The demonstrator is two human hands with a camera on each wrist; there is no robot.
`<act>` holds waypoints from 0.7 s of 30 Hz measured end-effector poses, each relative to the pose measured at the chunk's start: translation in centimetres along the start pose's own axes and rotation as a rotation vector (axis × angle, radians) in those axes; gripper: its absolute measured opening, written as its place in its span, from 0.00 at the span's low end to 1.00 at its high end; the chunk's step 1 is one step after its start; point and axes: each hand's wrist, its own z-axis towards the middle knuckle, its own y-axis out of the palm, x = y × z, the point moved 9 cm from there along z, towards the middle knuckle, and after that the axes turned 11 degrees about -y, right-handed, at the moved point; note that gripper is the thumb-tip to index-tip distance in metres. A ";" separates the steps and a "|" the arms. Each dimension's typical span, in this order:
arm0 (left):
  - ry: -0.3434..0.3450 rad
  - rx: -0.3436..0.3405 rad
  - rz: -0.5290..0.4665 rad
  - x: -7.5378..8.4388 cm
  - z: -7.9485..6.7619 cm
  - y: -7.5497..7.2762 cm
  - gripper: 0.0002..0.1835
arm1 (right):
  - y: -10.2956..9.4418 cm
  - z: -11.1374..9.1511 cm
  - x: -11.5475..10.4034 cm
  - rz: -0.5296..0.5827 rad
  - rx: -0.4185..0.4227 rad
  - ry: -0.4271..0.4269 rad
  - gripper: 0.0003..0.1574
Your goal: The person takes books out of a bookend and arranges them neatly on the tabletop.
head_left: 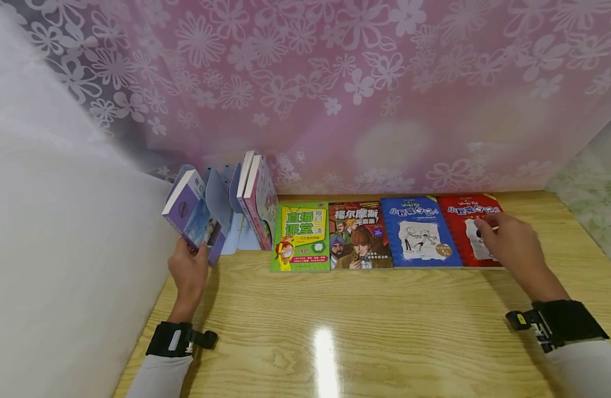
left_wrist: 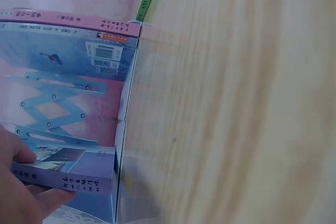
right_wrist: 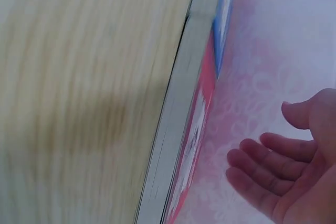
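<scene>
Pale sleeves (head_left: 158,378), black wrist straps (head_left: 573,325)

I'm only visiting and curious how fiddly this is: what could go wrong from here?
The purple book, held by the left hand, might slip or catch on a divider of the light-blue bookend.

The right hand, loosely open near the red book, could nudge it against the blue book beside it if it drops carelessly.
</scene>
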 end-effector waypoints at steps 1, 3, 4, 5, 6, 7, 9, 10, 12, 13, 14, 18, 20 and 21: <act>0.004 0.004 0.001 0.0 -0.1 -0.1 0.17 | 0.1 0.0 -0.5 0.009 -0.001 -0.011 0.35; 0.013 0.013 0.005 0.1 -0.3 -0.3 0.17 | 0.4 -0.1 -1.5 0.030 -0.008 -0.031 0.34; 0.017 0.019 0.009 0.2 -0.4 -0.4 0.16 | 0.5 -0.2 -2.0 0.040 -0.013 -0.037 0.33; 0.021 0.022 0.011 0.2 -0.4 -0.5 0.16 | 0.6 -0.2 -2.5 0.048 -0.017 -0.044 0.33; 0.025 0.026 0.013 0.3 -0.5 -0.6 0.15 | 0.7 -0.3 -3.0 0.056 -0.022 -0.049 0.33; 0.028 0.028 0.013 0.4 -0.6 -0.7 0.15 | 0.8 -0.3 -3.5 0.062 -0.028 -0.050 0.34; 0.035 0.035 0.014 0.5 -0.8 -0.9 0.14 | 0.8 -0.5 -4.4 0.076 -0.035 -0.062 0.34; 0.038 0.038 0.012 0.6 -0.9 -1.0 0.14 | 0.9 -0.6 -4.8 0.079 -0.038 -0.066 0.35; 0.049 0.041 0.007 0.8 -1.2 -1.2 0.13 | 1.0 -0.8 -5.5 0.091 -0.053 -0.077 0.37; 0.053 0.042 0.005 0.8 -1.3 -1.3 0.13 | 1.1 -0.8 -5.9 0.097 -0.061 -0.082 0.37; 0.056 0.042 0.002 0.9 -1.4 -1.4 0.13 | 1.2 -0.9 -6.2 0.101 -0.067 -0.088 0.38; 0.048 0.036 -0.001 0.8 -1.8 -1.7 0.13 | 1.5 -1.1 -7.3 0.111 -0.087 -0.110 0.41; 0.036 0.028 -0.004 0.7 -2.0 -1.9 0.14 | 1.6 -1.2 -7.8 0.117 -0.098 -0.118 0.42; 0.030 0.023 -0.007 0.6 -2.1 -2.0 0.14 | 1.6 -1.3 -8.1 0.122 -0.107 -0.120 0.43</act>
